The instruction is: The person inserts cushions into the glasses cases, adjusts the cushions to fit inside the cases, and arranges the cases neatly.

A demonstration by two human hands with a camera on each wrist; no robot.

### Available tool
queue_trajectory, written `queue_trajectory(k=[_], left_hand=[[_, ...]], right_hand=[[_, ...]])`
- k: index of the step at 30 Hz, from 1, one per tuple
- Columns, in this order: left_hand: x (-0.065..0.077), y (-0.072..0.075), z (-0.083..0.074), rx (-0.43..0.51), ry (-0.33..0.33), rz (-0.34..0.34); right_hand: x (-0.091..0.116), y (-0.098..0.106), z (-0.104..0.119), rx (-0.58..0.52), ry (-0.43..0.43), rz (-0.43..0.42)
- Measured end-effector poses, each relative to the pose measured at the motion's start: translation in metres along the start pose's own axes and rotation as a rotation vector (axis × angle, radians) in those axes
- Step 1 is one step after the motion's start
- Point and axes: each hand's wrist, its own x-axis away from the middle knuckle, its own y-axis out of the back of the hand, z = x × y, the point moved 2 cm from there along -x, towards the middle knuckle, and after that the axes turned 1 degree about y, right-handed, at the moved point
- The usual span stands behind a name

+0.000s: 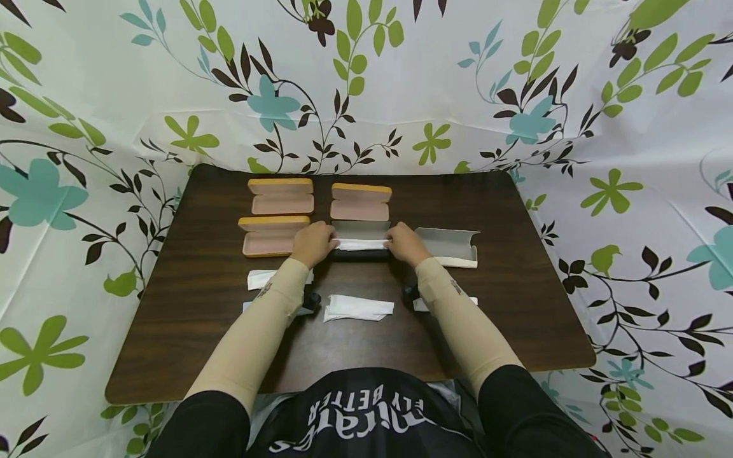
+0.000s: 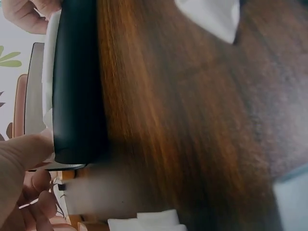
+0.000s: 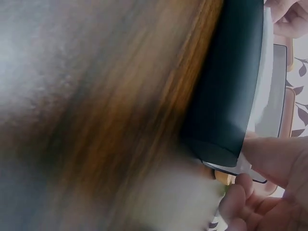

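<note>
Behind the table's middle stands a black eyeglass case (image 1: 361, 256), its lid up and its grey lining (image 1: 359, 229) showing. Along its opening lies a folded white cloth (image 1: 361, 244). My left hand (image 1: 313, 244) pinches the cloth's left end, with the thumb (image 2: 29, 147) at the case's end and the other fingers curled below. At the opposite end my right hand (image 1: 408, 244) pinches the cloth, its thumb (image 3: 269, 151) just inside the rim. The part of the cloth down inside the case is hidden by the black front wall.
Three orange cases with pink linings (image 1: 282, 203) (image 1: 275, 243) (image 1: 361, 210) stand opened at the back left and centre. An opened grey-lined case (image 1: 449, 245) lies right. Nearer are folded white cloths (image 1: 358, 308) (image 1: 260, 278), some partly under my forearms. A patterned curtain (image 1: 366, 127) hangs behind.
</note>
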Motion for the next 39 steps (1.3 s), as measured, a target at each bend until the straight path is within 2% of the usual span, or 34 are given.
queue_trajectory(k=[6, 12, 17, 22, 27, 32, 39], left_hand=[[-0.0004, -0.0011, -0.0038, -0.008, 0.051, 0.058], [-0.0032, 0.0016, -0.0029, 0.01, 0.051, 0.063], [-0.0037, 0.0015, -0.0007, 0.003, 0.05, 0.065], [-0.0036, 0.0011, -0.0012, 0.013, 0.055, 0.065], [-0.0046, 0.0021, -0.0026, 0.0, 0.061, 0.059], [-0.0057, 0.0005, -0.0027, -0.008, 0.069, 0.068], [-0.0067, -0.0019, -0.0005, 0.012, 0.065, 0.045]], right_hand=[[-0.0034, 0.0001, 0.0036, 0.0, -0.036, 0.069], [-0.0057, 0.0007, 0.0045, -0.011, -0.06, 0.073], [-0.007, 0.003, 0.006, -0.062, -0.05, 0.084], [-0.0064, 0.0077, 0.0075, -0.076, -0.064, 0.031], [-0.0049, 0.0097, 0.008, -0.014, -0.105, -0.034], [-0.0047, 0.0057, 0.0079, 0.027, -0.097, -0.04], [-0.0048, 0.003, 0.0041, -0.003, -0.101, -0.045]])
